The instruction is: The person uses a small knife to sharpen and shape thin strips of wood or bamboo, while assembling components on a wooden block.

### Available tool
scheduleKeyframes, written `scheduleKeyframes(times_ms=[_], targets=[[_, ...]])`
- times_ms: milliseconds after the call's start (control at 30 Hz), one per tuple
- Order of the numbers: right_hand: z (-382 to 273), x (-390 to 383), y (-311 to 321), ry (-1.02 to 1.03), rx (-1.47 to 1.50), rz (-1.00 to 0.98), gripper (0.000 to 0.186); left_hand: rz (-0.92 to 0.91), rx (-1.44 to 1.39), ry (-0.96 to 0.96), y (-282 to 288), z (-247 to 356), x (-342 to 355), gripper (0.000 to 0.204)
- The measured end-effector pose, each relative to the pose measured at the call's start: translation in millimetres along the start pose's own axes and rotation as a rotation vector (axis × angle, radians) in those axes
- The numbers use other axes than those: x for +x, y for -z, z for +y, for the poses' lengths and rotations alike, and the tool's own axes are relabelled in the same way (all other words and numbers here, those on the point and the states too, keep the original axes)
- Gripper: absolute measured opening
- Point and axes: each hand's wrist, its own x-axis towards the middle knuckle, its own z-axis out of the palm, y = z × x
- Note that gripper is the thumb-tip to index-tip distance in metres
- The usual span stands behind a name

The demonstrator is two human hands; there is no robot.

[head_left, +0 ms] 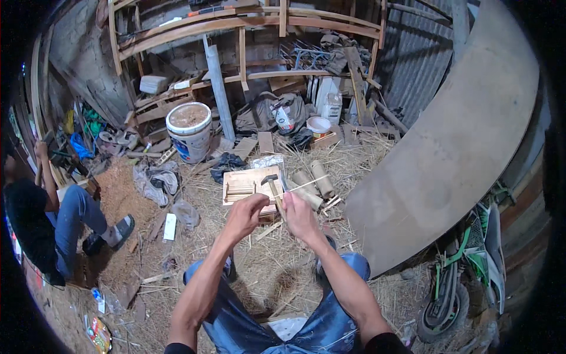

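A thin pale bamboo strip [312,183] runs slantwise across the space between my hands, its far end pointing up to the right. My left hand [246,215] is closed in a pinch at its lower end. Closed beside it, my right hand [299,216] grips what looks like a knife [283,180]; a narrow grey blade rises above the thumb and meets the strip, and the handle is hidden. Just beyond my hands, a hammer [271,184] rests against a wooden block [237,179] with several thin sticks [240,192] on it. Cut bamboo sections [322,179] lie to the right.
Straw covers the ground. A white bucket [190,137] filled with brownish material stands far left, near a grey post [219,88]. Another person [71,218] sits at left beside wood shavings [121,192]. A large curved sheet [448,141] leans at right, above a small motorbike's wheel [443,310].
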Motion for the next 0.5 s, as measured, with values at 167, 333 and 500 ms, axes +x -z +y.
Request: scheduleKeyframes(times_ms=[167, 333, 500], targets=[[0, 7, 9, -0.104, 0.042, 0.022, 0.029, -0.002, -0.091, 0.007, 3, 4, 2, 0.013], [-12, -4, -15, -0.076, 0.027, -0.165, 0.025, -0.014, -0.061, 0.022, 6, -3, 2, 0.012], [9, 11, 13, -0.247, 0.094, 0.094, 0.034, 0.028, -0.108, -0.022, 7, -4, -1, 0.01]])
